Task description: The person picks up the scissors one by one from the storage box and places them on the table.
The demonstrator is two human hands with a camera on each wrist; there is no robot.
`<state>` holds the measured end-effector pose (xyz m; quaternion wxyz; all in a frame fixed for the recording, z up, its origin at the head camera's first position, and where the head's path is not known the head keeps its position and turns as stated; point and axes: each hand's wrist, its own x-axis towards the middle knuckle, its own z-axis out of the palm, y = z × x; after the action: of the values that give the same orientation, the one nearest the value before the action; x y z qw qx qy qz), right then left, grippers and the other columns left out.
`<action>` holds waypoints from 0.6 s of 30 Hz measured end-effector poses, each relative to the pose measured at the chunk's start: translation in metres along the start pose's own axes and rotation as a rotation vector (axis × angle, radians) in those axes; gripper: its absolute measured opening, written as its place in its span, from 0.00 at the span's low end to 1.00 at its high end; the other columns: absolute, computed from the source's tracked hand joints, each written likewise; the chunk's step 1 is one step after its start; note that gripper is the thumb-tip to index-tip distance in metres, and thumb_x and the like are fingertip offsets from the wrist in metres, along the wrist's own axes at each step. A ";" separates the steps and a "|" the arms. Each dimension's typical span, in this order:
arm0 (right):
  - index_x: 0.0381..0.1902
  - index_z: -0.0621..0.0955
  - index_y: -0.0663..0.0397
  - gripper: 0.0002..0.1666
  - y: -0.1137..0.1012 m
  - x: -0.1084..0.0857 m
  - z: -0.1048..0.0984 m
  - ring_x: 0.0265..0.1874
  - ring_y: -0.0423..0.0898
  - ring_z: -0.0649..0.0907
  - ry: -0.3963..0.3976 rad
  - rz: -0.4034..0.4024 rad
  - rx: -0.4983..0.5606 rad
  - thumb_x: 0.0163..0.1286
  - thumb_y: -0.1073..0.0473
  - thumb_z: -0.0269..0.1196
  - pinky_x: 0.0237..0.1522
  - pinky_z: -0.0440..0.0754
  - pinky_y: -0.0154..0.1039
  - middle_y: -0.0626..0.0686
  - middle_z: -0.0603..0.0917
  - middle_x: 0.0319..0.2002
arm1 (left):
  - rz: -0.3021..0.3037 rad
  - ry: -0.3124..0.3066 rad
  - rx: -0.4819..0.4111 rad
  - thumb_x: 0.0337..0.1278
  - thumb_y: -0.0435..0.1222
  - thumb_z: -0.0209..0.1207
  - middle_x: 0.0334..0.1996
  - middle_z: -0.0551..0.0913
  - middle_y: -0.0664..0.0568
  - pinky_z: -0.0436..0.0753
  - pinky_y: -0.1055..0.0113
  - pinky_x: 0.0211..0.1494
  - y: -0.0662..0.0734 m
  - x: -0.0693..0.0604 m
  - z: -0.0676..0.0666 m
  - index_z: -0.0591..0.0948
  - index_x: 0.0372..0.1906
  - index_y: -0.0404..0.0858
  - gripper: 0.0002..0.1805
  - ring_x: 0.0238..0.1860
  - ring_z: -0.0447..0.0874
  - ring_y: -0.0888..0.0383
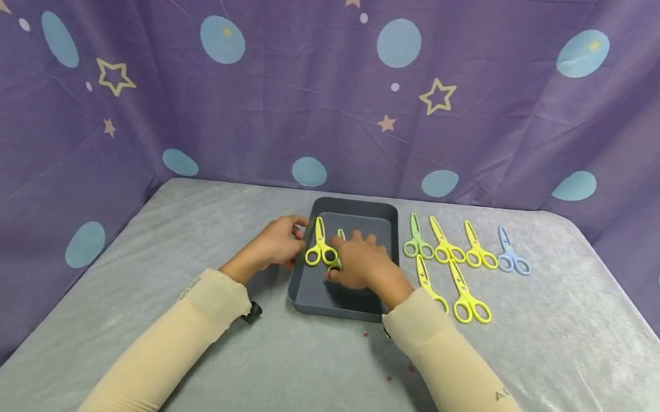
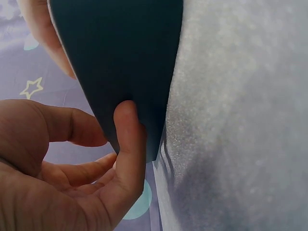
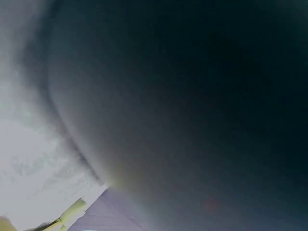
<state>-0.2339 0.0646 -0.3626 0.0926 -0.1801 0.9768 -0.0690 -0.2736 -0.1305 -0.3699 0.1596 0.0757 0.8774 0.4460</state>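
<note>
In the head view my left hand (image 1: 281,241) is at the left wall of a dark grey tray (image 1: 354,207). Up close in the left wrist view, its thumb and fingers pinch the tray's wall (image 2: 120,57). My right hand (image 1: 363,261) reaches down inside the tray, its fingers around a pair of yellow-green scissors (image 1: 341,234) and partly hiding them. Beside these, to the left, lies a pair of yellow scissors (image 1: 320,239) with its blades pointing away from me. The right wrist view is mostly filled by the dark, blurred tray wall (image 3: 144,120).
Right of the tray, green scissors (image 1: 417,241), several yellow scissors (image 1: 466,302) and blue scissors (image 1: 509,255) lie on the grey cloth-covered table (image 1: 565,358). Small red specks (image 1: 411,368) dot the cloth near my right sleeve. A purple patterned curtain (image 1: 290,125) hangs behind.
</note>
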 end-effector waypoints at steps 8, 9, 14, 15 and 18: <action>0.73 0.72 0.42 0.41 -0.004 0.002 0.008 0.60 0.69 0.73 -0.022 0.001 -0.042 0.67 0.35 0.67 0.54 0.80 0.65 0.66 0.72 0.65 | 0.000 0.006 -0.001 0.70 0.27 0.53 0.55 0.72 0.40 0.90 0.55 0.31 0.000 0.001 0.000 0.65 0.76 0.36 0.31 0.36 0.83 0.47; 0.72 0.73 0.42 0.40 -0.005 0.002 0.009 0.59 0.69 0.73 -0.022 0.004 -0.047 0.67 0.35 0.67 0.53 0.80 0.65 0.65 0.73 0.64 | 0.002 0.008 -0.001 0.70 0.27 0.53 0.55 0.72 0.40 0.89 0.55 0.31 -0.001 0.001 0.000 0.65 0.76 0.36 0.31 0.36 0.83 0.47; 0.68 0.75 0.40 0.36 -0.006 0.003 0.012 0.56 0.66 0.74 -0.017 0.021 -0.062 0.67 0.34 0.67 0.49 0.82 0.62 0.64 0.74 0.62 | 0.011 0.011 -0.004 0.70 0.27 0.53 0.55 0.72 0.40 0.89 0.57 0.29 -0.002 0.002 0.001 0.66 0.75 0.36 0.31 0.36 0.83 0.47; 0.68 0.76 0.40 0.36 -0.006 0.003 0.012 0.56 0.66 0.74 -0.017 0.024 -0.064 0.67 0.34 0.67 0.48 0.82 0.61 0.64 0.74 0.61 | 0.011 0.011 -0.005 0.70 0.27 0.53 0.55 0.72 0.40 0.89 0.57 0.29 -0.002 0.002 0.001 0.66 0.75 0.36 0.30 0.35 0.83 0.47; 0.66 0.77 0.39 0.34 -0.006 0.004 0.012 0.54 0.64 0.74 -0.017 0.035 -0.065 0.66 0.37 0.68 0.46 0.82 0.59 0.62 0.75 0.59 | 0.012 0.010 -0.007 0.70 0.27 0.53 0.54 0.72 0.40 0.89 0.57 0.29 -0.003 0.003 0.001 0.66 0.75 0.36 0.30 0.34 0.82 0.48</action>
<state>-0.2325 0.0564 -0.3739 0.0962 -0.1665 0.9807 -0.0343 -0.2763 -0.1307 -0.3737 0.1527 0.0782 0.8763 0.4502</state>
